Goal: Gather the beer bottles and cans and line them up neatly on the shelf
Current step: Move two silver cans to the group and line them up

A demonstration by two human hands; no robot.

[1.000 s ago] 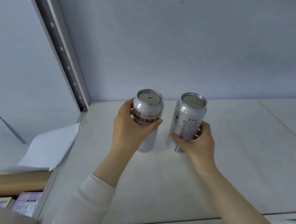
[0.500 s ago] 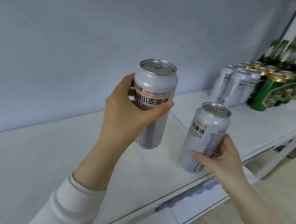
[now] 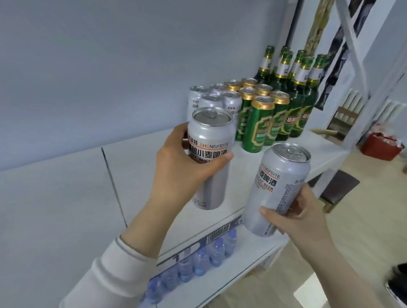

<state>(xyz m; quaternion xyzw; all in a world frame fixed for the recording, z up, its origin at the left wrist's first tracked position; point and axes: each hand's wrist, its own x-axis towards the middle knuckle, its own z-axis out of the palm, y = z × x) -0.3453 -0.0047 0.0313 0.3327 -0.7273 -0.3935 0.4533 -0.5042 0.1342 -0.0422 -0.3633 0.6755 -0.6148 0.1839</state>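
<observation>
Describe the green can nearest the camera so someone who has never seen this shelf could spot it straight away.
Start at the white shelf against the pale wall and look to its far right end, where green bottles stand behind a block of cans. Left are silver cans; right are green cans with gold tops. The front green can stands alone ahead of its row, closest to the shelf's front edge.

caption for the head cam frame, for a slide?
Each hand carries a silver can, left hand, right hand, toward grouped cans and green bottles on the shelf.
</observation>
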